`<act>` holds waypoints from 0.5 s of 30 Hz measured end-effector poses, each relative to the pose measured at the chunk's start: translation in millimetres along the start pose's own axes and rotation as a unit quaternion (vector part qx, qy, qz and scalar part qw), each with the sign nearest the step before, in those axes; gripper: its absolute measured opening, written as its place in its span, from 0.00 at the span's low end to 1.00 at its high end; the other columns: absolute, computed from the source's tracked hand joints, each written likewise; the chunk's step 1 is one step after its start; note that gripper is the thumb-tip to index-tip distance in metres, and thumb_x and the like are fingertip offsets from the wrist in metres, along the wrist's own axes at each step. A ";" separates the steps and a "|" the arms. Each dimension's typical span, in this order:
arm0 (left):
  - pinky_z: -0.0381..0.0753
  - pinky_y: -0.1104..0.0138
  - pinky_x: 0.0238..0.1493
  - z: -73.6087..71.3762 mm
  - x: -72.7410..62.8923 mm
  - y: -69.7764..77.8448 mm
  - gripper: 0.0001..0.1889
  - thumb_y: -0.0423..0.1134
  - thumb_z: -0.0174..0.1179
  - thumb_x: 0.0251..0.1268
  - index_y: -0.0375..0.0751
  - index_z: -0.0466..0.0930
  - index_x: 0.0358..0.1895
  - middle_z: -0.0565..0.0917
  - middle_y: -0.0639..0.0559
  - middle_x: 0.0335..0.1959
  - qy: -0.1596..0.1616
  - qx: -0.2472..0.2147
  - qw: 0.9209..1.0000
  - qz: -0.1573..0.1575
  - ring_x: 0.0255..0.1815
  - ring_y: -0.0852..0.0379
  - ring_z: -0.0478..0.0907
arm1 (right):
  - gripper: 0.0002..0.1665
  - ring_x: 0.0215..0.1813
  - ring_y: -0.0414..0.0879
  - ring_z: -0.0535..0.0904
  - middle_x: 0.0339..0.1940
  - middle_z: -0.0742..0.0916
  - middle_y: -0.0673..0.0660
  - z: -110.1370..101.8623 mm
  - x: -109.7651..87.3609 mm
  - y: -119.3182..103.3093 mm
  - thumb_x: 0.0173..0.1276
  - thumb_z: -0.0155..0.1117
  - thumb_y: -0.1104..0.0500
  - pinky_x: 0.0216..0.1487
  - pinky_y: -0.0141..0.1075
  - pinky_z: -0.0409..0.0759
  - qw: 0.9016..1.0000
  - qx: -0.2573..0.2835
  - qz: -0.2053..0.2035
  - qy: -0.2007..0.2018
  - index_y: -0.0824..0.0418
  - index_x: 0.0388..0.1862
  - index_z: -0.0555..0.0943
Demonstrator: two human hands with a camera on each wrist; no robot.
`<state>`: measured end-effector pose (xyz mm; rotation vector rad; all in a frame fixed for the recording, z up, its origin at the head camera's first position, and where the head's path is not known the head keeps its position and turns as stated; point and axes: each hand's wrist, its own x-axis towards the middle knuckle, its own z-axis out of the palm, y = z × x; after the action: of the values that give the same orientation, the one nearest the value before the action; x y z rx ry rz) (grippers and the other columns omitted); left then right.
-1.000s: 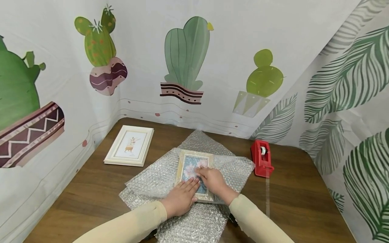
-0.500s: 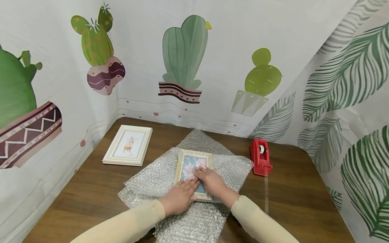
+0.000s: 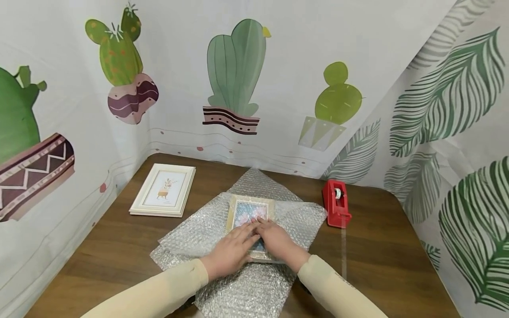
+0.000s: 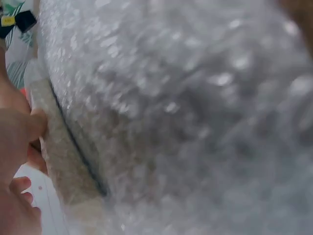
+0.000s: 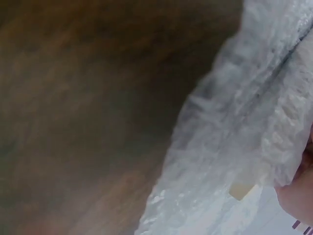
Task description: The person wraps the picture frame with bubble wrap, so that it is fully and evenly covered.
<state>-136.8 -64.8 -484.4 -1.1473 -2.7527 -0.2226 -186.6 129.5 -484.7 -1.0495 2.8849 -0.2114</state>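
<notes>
My left hand (image 3: 229, 251) and right hand (image 3: 276, 240) rest together on the framed picture (image 3: 250, 209), lower centre; likely stiff and fragile, it wants holding by its edges through soft bubble wrap (image 3: 250, 287).

Bubble wrap (image 4: 195, 112) around a pale frame (image 4: 66, 152), hand (image 4: 13, 142) alongside

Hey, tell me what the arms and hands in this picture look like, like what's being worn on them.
The left sleeve and right sleeve are long and pale yellow, ending near the wrists. A dark marking, too small to read, shows along the right one's outer edge. The left hand and right hand wear no visible gloves.
</notes>
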 end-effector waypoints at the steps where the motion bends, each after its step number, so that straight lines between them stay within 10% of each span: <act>1: 0.73 0.49 0.76 -0.1 1.2 -1.2 0.34 0.51 0.65 0.68 0.36 0.71 0.72 0.69 0.36 0.77 -0.009 -0.010 1.000 -0.005 0.77 0.40 0.68 | 0.24 0.76 0.56 0.74 0.72 0.80 0.59 0.1 0.8 0.0 0.69 0.59 0.71 0.76 0.52 0.72 1.000 0.006 0.000 0.004 0.64 0.64 0.81; 7: 0.67 0.47 0.79 -7.3 9.8 -8.1 0.45 0.52 0.67 0.66 0.27 0.59 0.76 0.64 0.34 0.80 -0.098 -0.106 0.986 -0.084 0.82 0.39 0.61 | 0.29 0.76 0.58 0.74 0.71 0.81 0.61 -1.6 2.7 -0.4 0.65 0.57 0.76 0.76 0.54 0.72 1.000 0.023 -0.002 0.001 0.66 0.66 0.80; 15: 0.57 0.50 0.84 -14.5 15.2 -5.8 0.43 0.58 0.57 0.74 0.32 0.56 0.80 0.56 0.39 0.84 -0.202 -0.108 0.964 -0.134 0.86 0.43 0.51 | 0.28 0.77 0.62 0.72 0.75 0.77 0.64 -2.8 0.4 8.6 0.70 0.52 0.73 0.77 0.57 0.69 0.994 0.111 0.001 0.002 0.68 0.69 0.76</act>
<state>-150.4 -61.1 -467.7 -0.9460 -3.3187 -0.3649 -192.7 136.1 -483.2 -1.0052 2.7832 -0.5206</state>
